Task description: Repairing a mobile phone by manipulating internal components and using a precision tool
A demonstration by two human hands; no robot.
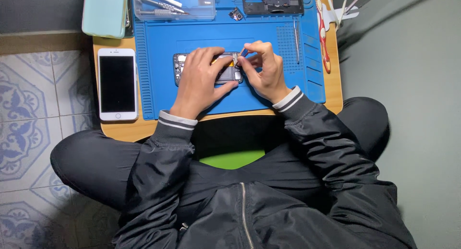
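Note:
An opened phone body point(180, 66) lies flat on a blue work mat point(269, 42), its insides facing up. My left hand point(201, 78) lies over most of it, fingers pressing on the frame and thumb at its near edge. My right hand point(264, 69) is at the phone's right end, fingers pinched on a small blue-handled tool point(245, 52) whose tip meets the phone's top right corner. The middle of the phone is hidden under my left hand.
A white phone with a dark screen point(117, 84) lies on the small wooden table point(120, 129) left of the mat. A mint case point(104, 11), a clear tray of screwdrivers point(173, 6), a black frame part point(272, 0), tweezers point(297, 35) and red-handled scissors point(322, 38) sit around.

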